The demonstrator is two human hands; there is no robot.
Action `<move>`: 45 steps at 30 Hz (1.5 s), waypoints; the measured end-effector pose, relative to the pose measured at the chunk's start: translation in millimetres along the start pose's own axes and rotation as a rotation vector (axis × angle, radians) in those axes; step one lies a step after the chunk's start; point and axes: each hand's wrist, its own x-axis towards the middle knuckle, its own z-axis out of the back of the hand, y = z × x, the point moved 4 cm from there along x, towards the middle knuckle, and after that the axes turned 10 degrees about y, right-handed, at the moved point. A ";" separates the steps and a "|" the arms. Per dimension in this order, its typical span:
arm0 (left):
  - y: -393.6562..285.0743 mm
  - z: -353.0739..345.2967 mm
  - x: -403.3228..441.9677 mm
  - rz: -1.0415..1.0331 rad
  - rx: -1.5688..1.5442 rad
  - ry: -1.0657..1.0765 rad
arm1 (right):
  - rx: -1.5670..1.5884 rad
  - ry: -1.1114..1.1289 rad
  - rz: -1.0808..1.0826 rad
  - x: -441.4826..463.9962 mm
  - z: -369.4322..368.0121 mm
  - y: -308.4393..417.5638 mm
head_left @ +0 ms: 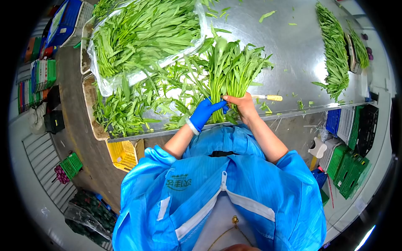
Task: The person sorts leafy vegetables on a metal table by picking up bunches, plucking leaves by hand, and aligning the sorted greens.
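Your gloved left hand (pixel 205 113) and bare right hand (pixel 244 104) are both closed around the stems of a leafy bunch (pixel 238 69), which stands leaves toward 12 o'clock, over the near edge of the counter (pixel 289 62). Just beside your right hand, at 3 o'clock, lies a tool with a yellow handle (pixel 274 98); its metal end points toward your bare fingers, so a careless sideways shift could cause a nick. A slack grip could let stems slide out over the edge. Counted: two hands, one tool, one loose pile (pixel 121 108) at 9 o'clock, one heap on clear plastic (pixel 146 37) at 10, one long row of greens (pixel 334 54) at 2, one yellow crate (pixel 122 155) at 8. Single stems are too tangled to count.
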 end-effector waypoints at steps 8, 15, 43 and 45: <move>21.0 49.9 -1.0 -0.120 -0.580 -0.242 | 0.356 0.244 0.062 -26.0 0.4 30.2; -17.1 55.8 -1.9 -0.276 -0.576 -0.215 | -0.165 0.001 0.040 -30.5 22.7 62.9; 13.0 -9.5 25.8 0.022 -0.471 -0.061 | 0.124 0.043 -0.044 -27.3 25.9 0.6; 11.8 -11.6 27.7 -0.002 -0.418 -0.070 | 0.052 0.041 -0.057 -27.1 22.1 2.4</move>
